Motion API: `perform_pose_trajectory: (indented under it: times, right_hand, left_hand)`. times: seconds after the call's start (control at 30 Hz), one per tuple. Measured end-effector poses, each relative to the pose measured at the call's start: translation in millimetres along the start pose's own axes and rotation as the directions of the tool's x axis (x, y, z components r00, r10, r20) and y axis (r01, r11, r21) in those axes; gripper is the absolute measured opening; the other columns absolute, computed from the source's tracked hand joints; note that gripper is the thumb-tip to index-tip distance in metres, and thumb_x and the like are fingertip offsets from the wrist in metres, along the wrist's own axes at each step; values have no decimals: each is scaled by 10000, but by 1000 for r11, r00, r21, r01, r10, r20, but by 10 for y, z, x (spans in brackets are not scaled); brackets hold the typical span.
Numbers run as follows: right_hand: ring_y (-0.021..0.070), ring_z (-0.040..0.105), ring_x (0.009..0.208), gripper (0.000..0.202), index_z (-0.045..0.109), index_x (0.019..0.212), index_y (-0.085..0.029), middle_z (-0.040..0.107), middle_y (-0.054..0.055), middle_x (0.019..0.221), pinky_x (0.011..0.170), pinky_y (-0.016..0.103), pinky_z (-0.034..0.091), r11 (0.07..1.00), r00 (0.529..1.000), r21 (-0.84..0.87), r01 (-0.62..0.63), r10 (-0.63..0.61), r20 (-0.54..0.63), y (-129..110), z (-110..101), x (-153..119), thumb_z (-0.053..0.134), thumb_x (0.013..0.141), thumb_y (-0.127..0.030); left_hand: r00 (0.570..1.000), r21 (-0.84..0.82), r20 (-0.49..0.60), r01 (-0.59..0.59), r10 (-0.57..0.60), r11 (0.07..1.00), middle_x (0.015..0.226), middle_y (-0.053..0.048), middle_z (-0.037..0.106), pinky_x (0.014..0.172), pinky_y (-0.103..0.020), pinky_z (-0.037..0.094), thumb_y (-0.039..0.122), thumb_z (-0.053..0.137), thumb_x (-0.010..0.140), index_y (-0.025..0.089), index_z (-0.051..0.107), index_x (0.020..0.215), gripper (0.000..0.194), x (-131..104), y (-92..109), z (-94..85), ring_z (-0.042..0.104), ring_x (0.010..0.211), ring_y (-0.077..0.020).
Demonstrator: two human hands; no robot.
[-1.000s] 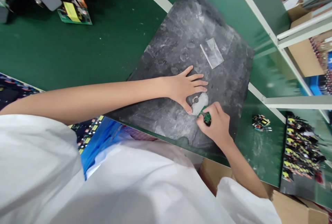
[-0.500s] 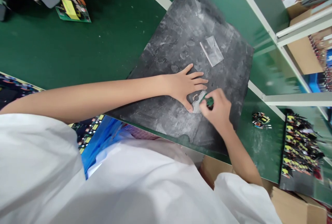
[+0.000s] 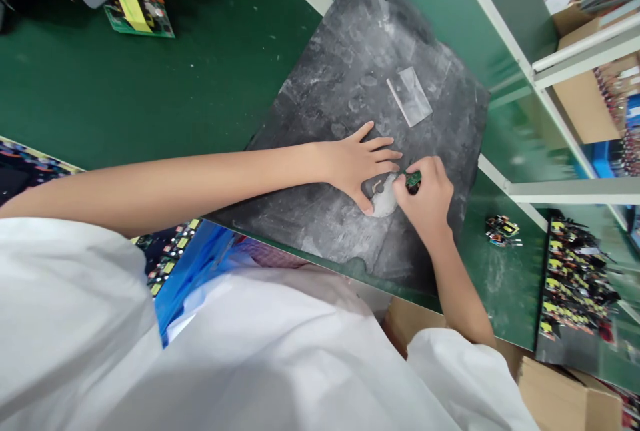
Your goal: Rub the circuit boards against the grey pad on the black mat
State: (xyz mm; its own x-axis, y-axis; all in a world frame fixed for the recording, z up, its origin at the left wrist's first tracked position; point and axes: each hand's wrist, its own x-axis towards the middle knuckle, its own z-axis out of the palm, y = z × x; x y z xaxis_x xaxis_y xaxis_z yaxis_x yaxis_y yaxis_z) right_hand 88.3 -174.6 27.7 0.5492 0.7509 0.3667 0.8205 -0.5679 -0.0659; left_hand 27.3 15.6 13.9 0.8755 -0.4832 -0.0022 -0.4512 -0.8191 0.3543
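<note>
My left hand [image 3: 359,159] lies flat on a dark, scuffed mat [image 3: 345,61] with its fingers spread, holding nothing. The thumb tip touches or nearly touches the edge of a whitish-grey patch [image 3: 385,200] on the mat; I cannot tell what it consists of. At the patch's right side, my right hand [image 3: 429,192] pinches a small green piece [image 3: 413,180] that looks like a circuit board. The fingers cover part of it. Beyond both hands rests a small clear plastic bag [image 3: 411,96].
Assembled circuit boards [image 3: 135,14] stand at the upper left of the green table [image 3: 210,84]. A small board assembly [image 3: 501,230] lies right of the mat, near a tray of several boards [image 3: 577,278]. White frame bars [image 3: 575,189] cross the right side; a cardboard box [image 3: 550,391] is below.
My right hand has shifted slightly right and away from my body with the green piece, uncovering more of the whitish patch. My left hand stays nearly where it was.
</note>
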Motion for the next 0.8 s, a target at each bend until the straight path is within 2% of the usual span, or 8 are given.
perform_pose_trajectory:
  times: [0.17, 0.23, 0.33, 0.4, 0.53, 0.6, 0.8]
  right_hand:
    - [120, 457, 548, 91, 457, 747, -215, 483, -4, 738, 461, 237, 324, 979, 972, 58, 194, -200, 120, -149, -78, -177, 513, 738, -286]
    - [123, 456, 548, 82, 459, 744, -216, 490, -4, 734, 466, 243, 321, 985, 980, 44, 166, -170, 102, -123, -62, -160, 507, 740, -282]
    - [150, 502, 630, 53, 462, 758, -216, 514, 9, 755, 514, 255, 349, 999, 1000, 22, 25, -26, 11, -10, -12, -49, 493, 741, -255]
    - [155, 505, 645, 59, 458, 760, -216, 512, 12, 763, 523, 257, 356, 1000, 1000, 19, 0, 0, 0, 0, -14, -33, 496, 738, -256]
    - [128, 470, 576, 77, 446, 737, -219, 480, -5, 733, 484, 238, 343, 987, 981, 98, 129, -142, 133, -173, -101, -208, 503, 734, -270]
    - [121, 458, 554, 84, 447, 735, -220, 476, -9, 727, 470, 235, 334, 981, 973, 111, 161, -177, 148, -214, -109, -249, 512, 728, -273]
    - [162, 513, 663, 51, 430, 749, -232, 509, 4, 756, 552, 268, 384, 995, 999, 97, -34, 32, 24, -27, 10, -19, 477, 736, -248]
  left_hand:
    - [1000, -16, 3, -5, 5, 1000, 1557, -48, 178, 1132, -567, -51, 706, 501, 702, 203, 305, 1450, 923, -10, 8, 13, 68, 1443, -333]
    - [1000, -15, 3, 1, -1, 1000, 1556, -46, 179, 1131, -571, -48, 706, 504, 699, 207, 295, 1455, 929, -6, 9, 17, 68, 1442, -335]
    - [1000, 5, 20, 6, -6, 1000, 1556, -57, 176, 1129, -578, -41, 719, 495, 701, 187, 270, 1466, 959, 3, 11, 10, 63, 1442, -340]
    - [1000, 15, 29, 3, -3, 1000, 1557, -60, 168, 1129, -580, -40, 723, 487, 706, 180, 263, 1468, 962, 6, 11, 7, 57, 1443, -337]
    - [1000, 7, 24, 2, -2, 1000, 1560, -39, 159, 1129, -576, -50, 681, 499, 725, 194, 262, 1469, 921, -2, 13, 12, 54, 1441, -344]
    - [1000, 3, 27, 5, -6, 1000, 1562, -31, 149, 1130, -569, -55, 669, 498, 732, 200, 254, 1472, 909, -5, 17, 12, 47, 1442, -344]
    - [1000, -1, 23, 12, -12, 1000, 1554, -51, 185, 1133, -558, -51, 702, 509, 705, 203, 262, 1469, 946, 1, 26, -8, 63, 1442, -336]
